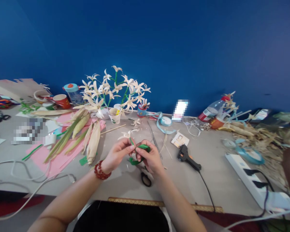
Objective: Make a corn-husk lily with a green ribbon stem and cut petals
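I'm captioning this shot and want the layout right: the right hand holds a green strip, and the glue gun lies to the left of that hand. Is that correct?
Not quite: the glue gun lies to the right of the right hand, as the head view shows. That hand does hold a green strip.

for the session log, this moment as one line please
left hand: pinching thin green piece | right hand: holding green strip | hot glue gun: on table | corn husks: on pink paper

White power strip, black plugs inserted; plastic bottle near blue wall.
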### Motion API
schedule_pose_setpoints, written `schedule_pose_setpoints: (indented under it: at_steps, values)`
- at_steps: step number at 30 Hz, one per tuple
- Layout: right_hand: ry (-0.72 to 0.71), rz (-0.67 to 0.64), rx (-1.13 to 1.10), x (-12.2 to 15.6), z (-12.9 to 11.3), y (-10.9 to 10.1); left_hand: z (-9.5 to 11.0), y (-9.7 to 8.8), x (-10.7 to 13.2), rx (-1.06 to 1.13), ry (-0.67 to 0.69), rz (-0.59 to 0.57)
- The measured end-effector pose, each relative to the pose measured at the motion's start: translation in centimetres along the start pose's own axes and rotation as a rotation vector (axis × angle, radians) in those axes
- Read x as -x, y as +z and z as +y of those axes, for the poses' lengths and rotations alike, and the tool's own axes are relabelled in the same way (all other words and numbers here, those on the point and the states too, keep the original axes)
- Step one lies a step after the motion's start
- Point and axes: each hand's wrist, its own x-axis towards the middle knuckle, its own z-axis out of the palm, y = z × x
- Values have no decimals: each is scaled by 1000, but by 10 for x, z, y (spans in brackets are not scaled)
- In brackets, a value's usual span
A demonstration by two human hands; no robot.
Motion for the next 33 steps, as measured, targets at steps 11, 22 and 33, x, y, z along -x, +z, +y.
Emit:
schedule_pose_setpoints:
  at_steps: [11, 22, 33]
  values:
    - [-279, 60, 216, 3, 3, -3, -3, 3, -1, 9, 25, 35]
    - [-469, 74, 550, 8, 0, -5, -6, 5, -3, 32, 20, 108]
    - [-36, 100, -25, 0, 5, 4, -2, 4, -2, 6, 62, 80]
